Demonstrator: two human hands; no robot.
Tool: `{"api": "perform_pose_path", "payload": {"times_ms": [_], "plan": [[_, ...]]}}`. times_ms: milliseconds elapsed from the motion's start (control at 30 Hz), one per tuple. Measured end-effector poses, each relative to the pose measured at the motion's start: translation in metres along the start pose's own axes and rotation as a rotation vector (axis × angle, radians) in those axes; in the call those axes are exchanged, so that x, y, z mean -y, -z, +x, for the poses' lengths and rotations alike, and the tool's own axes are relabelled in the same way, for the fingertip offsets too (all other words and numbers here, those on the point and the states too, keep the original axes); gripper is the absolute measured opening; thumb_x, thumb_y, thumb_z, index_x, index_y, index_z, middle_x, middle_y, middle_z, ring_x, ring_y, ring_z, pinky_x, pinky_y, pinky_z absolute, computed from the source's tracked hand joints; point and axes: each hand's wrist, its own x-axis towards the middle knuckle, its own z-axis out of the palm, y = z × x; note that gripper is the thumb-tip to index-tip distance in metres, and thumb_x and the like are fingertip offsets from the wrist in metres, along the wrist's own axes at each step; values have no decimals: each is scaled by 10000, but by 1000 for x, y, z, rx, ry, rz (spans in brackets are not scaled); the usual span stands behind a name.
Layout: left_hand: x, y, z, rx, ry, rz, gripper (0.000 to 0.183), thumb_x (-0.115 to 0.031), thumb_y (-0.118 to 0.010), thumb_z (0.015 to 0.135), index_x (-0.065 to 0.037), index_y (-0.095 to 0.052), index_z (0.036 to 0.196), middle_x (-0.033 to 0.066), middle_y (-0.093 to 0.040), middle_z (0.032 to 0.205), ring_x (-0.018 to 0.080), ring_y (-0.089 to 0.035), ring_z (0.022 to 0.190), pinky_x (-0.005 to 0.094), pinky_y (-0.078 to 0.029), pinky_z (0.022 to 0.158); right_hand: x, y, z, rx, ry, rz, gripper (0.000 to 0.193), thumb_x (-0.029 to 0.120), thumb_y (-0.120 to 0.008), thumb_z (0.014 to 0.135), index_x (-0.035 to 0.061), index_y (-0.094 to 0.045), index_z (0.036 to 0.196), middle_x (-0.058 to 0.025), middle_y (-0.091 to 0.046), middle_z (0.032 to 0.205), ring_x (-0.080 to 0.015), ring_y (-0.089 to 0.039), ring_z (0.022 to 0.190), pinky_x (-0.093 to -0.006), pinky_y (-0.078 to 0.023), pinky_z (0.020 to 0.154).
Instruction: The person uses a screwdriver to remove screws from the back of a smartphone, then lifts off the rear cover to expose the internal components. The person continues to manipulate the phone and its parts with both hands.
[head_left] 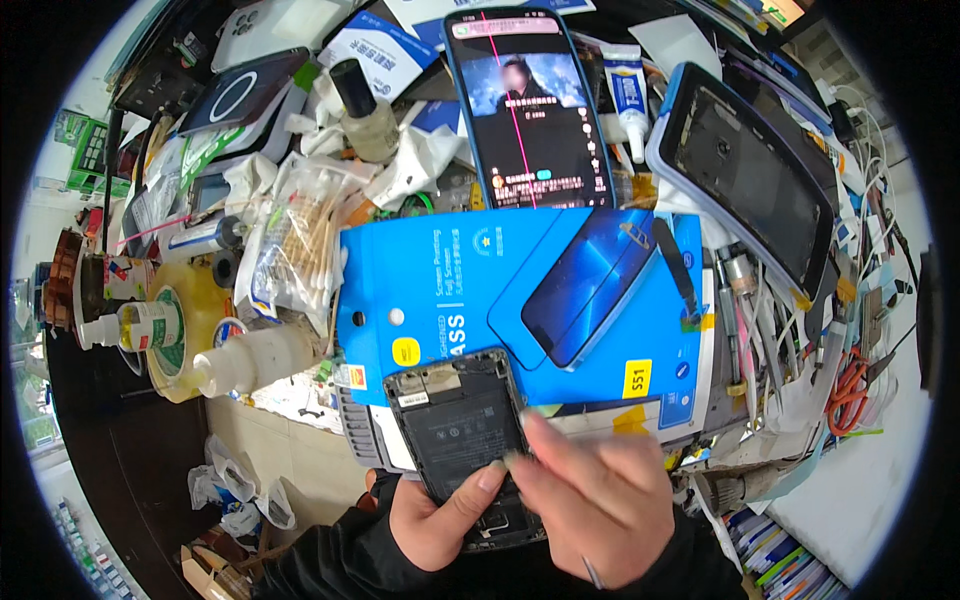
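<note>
My left hand (440, 515) grips a phone with its back cover off (455, 420) by the lower left edge, thumb lying across it. The black battery and the bare inner frame face up. Over the phone's right edge, my right hand (600, 490) has its fingers drawn together, slightly blurred. A thin metal tool (592, 572) sticks out below that hand; its working end is hidden. Behind the phone lies a flat blue screen-protector package (430, 270) with a phone picture on it. A pair of dark tweezers (675, 262) rests on the package's right part.
A lit phone (530, 120) stands at the back, a pink line down its screen. Right of it leans an empty phone frame (750, 170). Cotton swabs in a bag (305, 235), bottles (255, 360) and a glue tube (628, 100) crowd around. Orange-handled pliers (848, 395) lie far right.
</note>
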Motion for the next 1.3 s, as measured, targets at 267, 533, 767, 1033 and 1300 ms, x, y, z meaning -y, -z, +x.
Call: {"api": "perform_pose_path", "payload": {"times_ms": [267,533,767,1033,1300], "plan": [[-2,-2,2,-15,24,-21,338,-160,-605,1053,-9,-577,1354,85,-690,1225,178,-653,1081,344,-520,962,7,7,-15,33,1,-6,236,61,-700,904,13,-751,1130,-129,-703,1326,-264,-661,976,-377,-526,826],[-2,0,2,24,91,-50,414,-247,-572,1060,36,-518,1357,177,-695,1184,288,-723,1011,411,-604,885,-1,34,-17,-213,-138,104,269,250,-559,1043,32,-684,949,-148,-758,1105,-229,-658,848,-410,-509,804],[-2,8,-10,162,75,-88,489,-339,-576,1051,52,-496,1335,199,-693,1113,369,-744,954,516,-640,831,4,45,-18,-102,-414,758,412,280,-581,1055,-46,-638,1300,-85,-718,870,-170,-617,655,-308,-524,702],[-5,13,-42,205,-52,36,471,-275,-592,1040,51,-545,1376,162,-685,1267,267,-682,1143,405,-527,1018,16,14,5,133,60,124,363,169,-779,849,82,-462,694,-64,-464,616,-277,-529,496,-398,-391,445],[-4,14,-57,219,53,-90,407,-233,-588,1040,59,-573,1324,187,-703,1203,265,-714,1066,396,-570,952,19,19,-10,146,151,182,272,82,-836,770,57,-567,735,-73,-500,617,-277,-529,474,-389,-381,420]]}}
